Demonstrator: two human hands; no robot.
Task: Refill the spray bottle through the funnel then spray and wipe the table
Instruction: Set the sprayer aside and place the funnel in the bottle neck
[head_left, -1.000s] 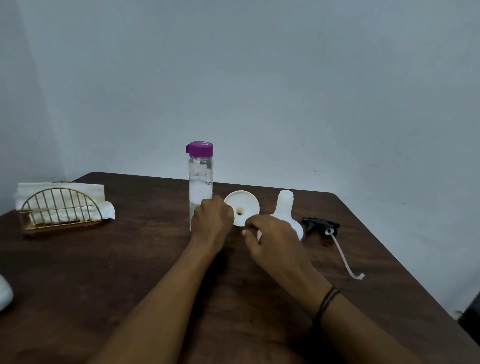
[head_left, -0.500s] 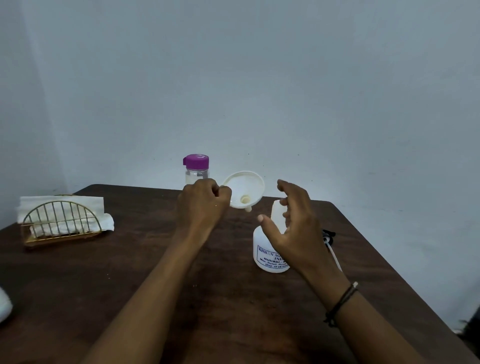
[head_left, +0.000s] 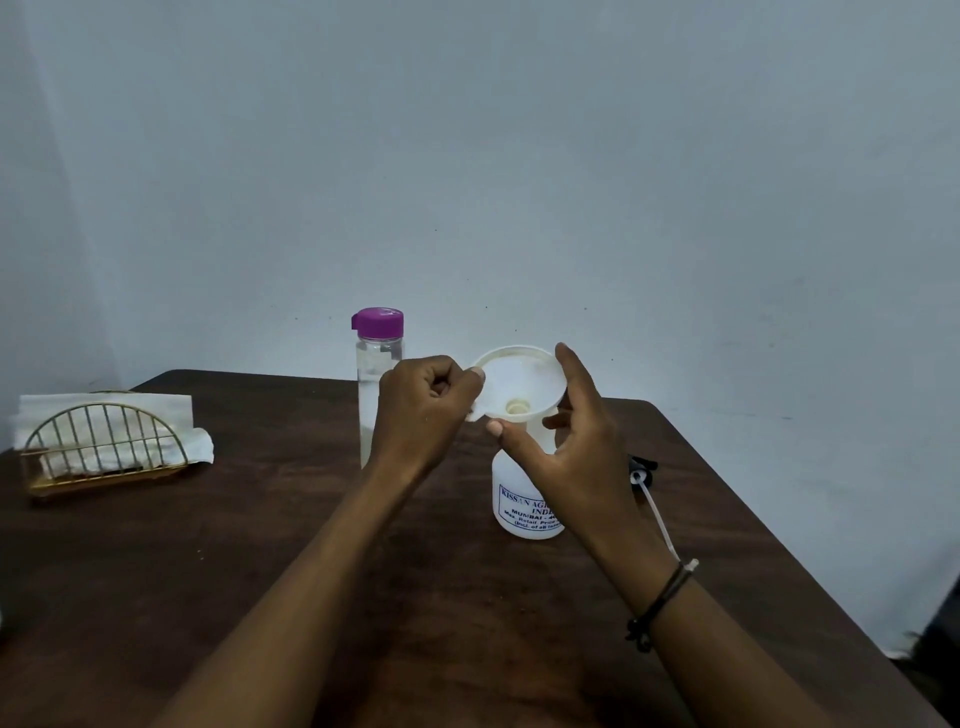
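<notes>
Head view: left hand (head_left: 423, 410) grip pinches funnel (head_left: 519, 387) rim above spray bottle (head_left: 519, 499) (uncapped); right hand (head_left: 576, 452) loosely cupped, holding nothing.

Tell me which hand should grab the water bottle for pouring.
Left, probably. The left hand pinches the funnel rim right beside the purple-capped water bottle; the right hand steadies the funnel over the spray bottle.

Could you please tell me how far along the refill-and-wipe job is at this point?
Done: the spray head is off and lies on the table. In hand: the left hand pinches the funnel rim, the right hand steadies it over the white spray bottle. Left: the water bottle is still capped, so pouring, recapping, spraying and wiping with a napkin remain.
</notes>
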